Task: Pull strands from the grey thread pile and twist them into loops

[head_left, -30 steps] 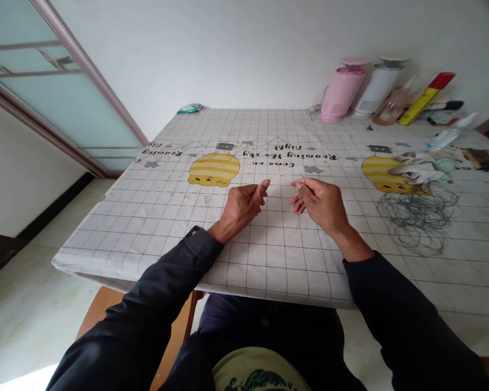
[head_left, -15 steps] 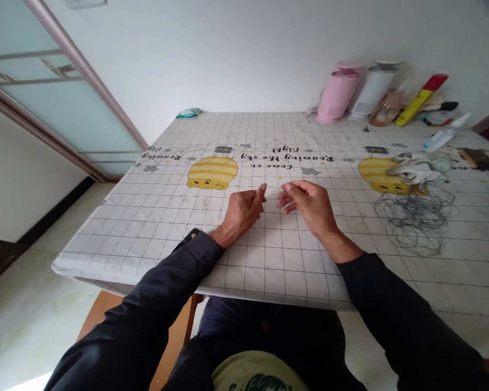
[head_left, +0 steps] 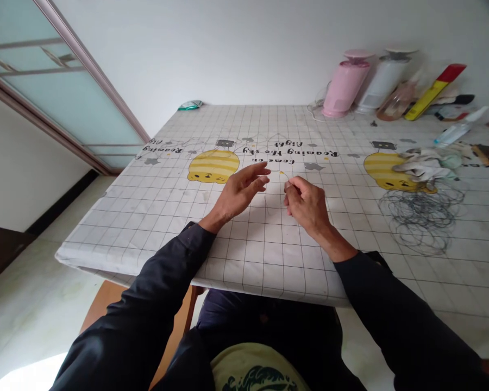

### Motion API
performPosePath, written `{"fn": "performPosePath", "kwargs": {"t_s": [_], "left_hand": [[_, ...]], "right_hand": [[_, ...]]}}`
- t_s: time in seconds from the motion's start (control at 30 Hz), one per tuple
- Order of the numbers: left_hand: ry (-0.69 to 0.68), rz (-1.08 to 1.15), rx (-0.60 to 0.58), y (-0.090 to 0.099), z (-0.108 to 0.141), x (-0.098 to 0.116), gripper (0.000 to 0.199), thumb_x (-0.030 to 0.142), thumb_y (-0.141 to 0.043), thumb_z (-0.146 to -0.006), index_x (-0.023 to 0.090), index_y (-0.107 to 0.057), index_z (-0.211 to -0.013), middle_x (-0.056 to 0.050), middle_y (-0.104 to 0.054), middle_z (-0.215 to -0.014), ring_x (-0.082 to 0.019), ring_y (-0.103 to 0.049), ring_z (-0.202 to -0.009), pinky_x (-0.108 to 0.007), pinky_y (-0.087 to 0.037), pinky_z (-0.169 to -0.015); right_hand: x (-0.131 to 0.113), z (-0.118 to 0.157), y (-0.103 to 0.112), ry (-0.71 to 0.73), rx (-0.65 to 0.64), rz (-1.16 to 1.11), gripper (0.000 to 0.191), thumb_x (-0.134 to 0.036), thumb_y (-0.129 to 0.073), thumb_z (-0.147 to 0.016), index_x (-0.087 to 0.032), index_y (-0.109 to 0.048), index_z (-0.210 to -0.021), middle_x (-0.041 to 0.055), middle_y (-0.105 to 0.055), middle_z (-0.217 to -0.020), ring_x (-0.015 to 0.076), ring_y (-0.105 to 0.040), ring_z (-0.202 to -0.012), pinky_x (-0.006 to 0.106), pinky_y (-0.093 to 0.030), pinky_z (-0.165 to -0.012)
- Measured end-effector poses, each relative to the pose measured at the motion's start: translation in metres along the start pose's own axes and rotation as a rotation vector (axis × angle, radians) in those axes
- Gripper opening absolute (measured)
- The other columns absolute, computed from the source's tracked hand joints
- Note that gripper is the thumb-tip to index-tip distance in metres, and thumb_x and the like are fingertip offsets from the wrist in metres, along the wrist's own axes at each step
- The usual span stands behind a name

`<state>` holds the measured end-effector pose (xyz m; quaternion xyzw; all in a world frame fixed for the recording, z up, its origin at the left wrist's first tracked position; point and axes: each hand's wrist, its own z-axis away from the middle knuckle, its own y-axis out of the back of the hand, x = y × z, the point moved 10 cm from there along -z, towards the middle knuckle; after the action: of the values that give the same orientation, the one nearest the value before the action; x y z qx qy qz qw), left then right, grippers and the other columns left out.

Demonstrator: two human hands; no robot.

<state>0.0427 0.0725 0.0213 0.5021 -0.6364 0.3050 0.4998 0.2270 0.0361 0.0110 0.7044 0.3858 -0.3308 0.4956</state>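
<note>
My left hand (head_left: 240, 193) is above the table's front half, its fingers apart with nothing seen between them. To its right, my right hand (head_left: 307, 203) is closed in a pinch. A thin, pale strand (head_left: 284, 176) sticks out from its fingertips, up and to the left. The two hands do not touch. Beneath them lies a white tablecloth (head_left: 167, 228) with a grid of dark lines and printed yellow balloons. A loose tangle of dark wire (head_left: 421, 217) rests on the cloth, well to the right of my right hand.
Crumpled cloths (head_left: 427, 164) lie behind the tangle. Along the wall stand a pink cylinder (head_left: 345, 89), a white cylinder (head_left: 383, 84), a bottle (head_left: 397, 103) and a yellow and red box (head_left: 432, 95). A clear bottle (head_left: 458, 130) lies at right, a green packet (head_left: 190, 105) at the back left.
My left hand has opened and moved a little left and away from me. My right hand's fingers have closed together, with the thin strand now showing at their tips. The view has shifted slightly.
</note>
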Motion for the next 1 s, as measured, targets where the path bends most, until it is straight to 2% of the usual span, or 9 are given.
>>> {"fn": "performPosePath", "kwargs": {"t_s": [0.13,0.23,0.3,0.37,0.43,0.53,0.7,0.9,1.0], "left_hand": [[0.021,-0.047,0.038,0.002,-0.004,-0.003,0.041,0.045,-0.085,-0.099,0.013,-0.085,-0.124,-0.014,-0.086,-0.111,-0.023,-0.082,-0.096,-0.040,-0.069,-0.091],[0.029,-0.071,0.047,0.001,-0.004,-0.004,0.032,0.045,-0.081,-0.102,0.014,-0.087,-0.105,-0.011,-0.085,-0.093,-0.020,-0.080,-0.083,-0.037,-0.070,-0.084],[0.001,-0.069,0.045,0.001,-0.003,0.001,0.033,0.045,-0.080,-0.103,0.014,-0.086,-0.111,-0.011,-0.086,-0.098,-0.019,-0.080,-0.084,-0.036,-0.070,-0.082],[-0.039,-0.063,0.039,0.001,-0.002,0.006,0.041,0.044,-0.084,-0.099,0.013,-0.083,-0.126,-0.014,-0.086,-0.111,-0.020,-0.081,-0.089,-0.035,-0.070,-0.083],[-0.054,-0.072,0.043,0.001,-0.002,0.008,0.048,0.042,-0.088,-0.095,0.013,-0.081,-0.133,-0.015,-0.086,-0.116,-0.020,-0.081,-0.092,-0.035,-0.071,-0.083],[-0.022,-0.105,0.074,0.001,-0.001,0.002,0.035,0.042,-0.083,-0.100,0.012,-0.086,-0.118,-0.011,-0.086,-0.100,-0.018,-0.080,-0.082,-0.035,-0.071,-0.081],[-0.006,-0.160,0.123,0.004,0.002,-0.001,0.025,0.038,-0.077,-0.101,0.015,-0.086,-0.105,-0.008,-0.083,-0.086,-0.016,-0.077,-0.072,-0.030,-0.067,-0.071],[-0.052,-0.266,0.039,-0.003,0.006,0.004,0.026,0.030,-0.067,-0.104,0.015,-0.085,-0.115,-0.005,-0.081,-0.078,-0.015,-0.074,-0.068,-0.029,-0.063,-0.068],[-0.095,-0.336,0.023,-0.006,0.009,0.008,0.026,0.025,-0.064,-0.102,0.016,-0.085,-0.115,-0.003,-0.080,-0.076,-0.015,-0.075,-0.068,-0.029,-0.062,-0.069]], "right_hand": [[0.001,0.001,-0.010,0.019,-0.051,0.039,0.027,-0.031,-0.058,-0.108,-0.025,-0.060,-0.082,-0.0009,-0.065,-0.064,0.0142,-0.058,-0.051,0.030,-0.045,-0.051],[0.003,0.003,-0.013,-0.012,-0.073,-0.007,0.024,-0.034,-0.057,-0.108,-0.025,-0.061,-0.086,-0.0008,-0.067,-0.065,0.0143,-0.059,-0.048,0.030,-0.045,-0.049],[0.005,0.003,-0.014,-0.033,-0.082,-0.039,0.025,-0.037,-0.058,-0.109,-0.025,-0.062,-0.087,-0.0006,-0.068,-0.065,0.0141,-0.058,-0.046,0.031,-0.046,-0.048],[0.004,0.004,-0.013,-0.026,-0.077,-0.028,0.028,-0.040,-0.059,-0.109,-0.025,-0.062,-0.085,-0.0001,-0.067,-0.065,0.0145,-0.059,-0.048,0.031,-0.046,-0.048],[0.001,0.003,-0.012,0.006,-0.068,0.006,0.034,-0.044,-0.062,-0.109,-0.026,-0.061,-0.080,0.0004,-0.064,-0.064,0.0158,-0.060,-0.052,0.031,-0.044,-0.049],[0.001,0.003,-0.013,0.037,-0.069,0.038,0.038,-0.046,-0.065,-0.109,-0.027,-0.059,-0.077,0.0008,-0.062,-0.063,0.0173,-0.061,-0.057,0.031,-0.043,-0.050],[0.006,0.003,-0.015,0.004,-0.078,0.066,0.027,-0.036,-0.060,-0.109,-0.026,-0.064,-0.085,0.0006,-0.064,-0.065,0.0172,-0.059,-0.055,0.033,-0.044,-0.053],[0.005,0.003,-0.013,-0.025,-0.060,0.027,0.028,-0.036,-0.065,-0.108,-0.025,-0.064,-0.082,0.0013,-0.064,-0.064,0.0186,-0.063,-0.056,0.033,-0.046,-0.054],[0.007,0.003,-0.013,-0.076,-0.063,0.017,0.025,-0.029,-0.064,-0.106,-0.025,-0.063,-0.081,0.0007,-0.065,-0.062,0.0173,-0.061,-0.052,0.033,-0.046,-0.054]]}}
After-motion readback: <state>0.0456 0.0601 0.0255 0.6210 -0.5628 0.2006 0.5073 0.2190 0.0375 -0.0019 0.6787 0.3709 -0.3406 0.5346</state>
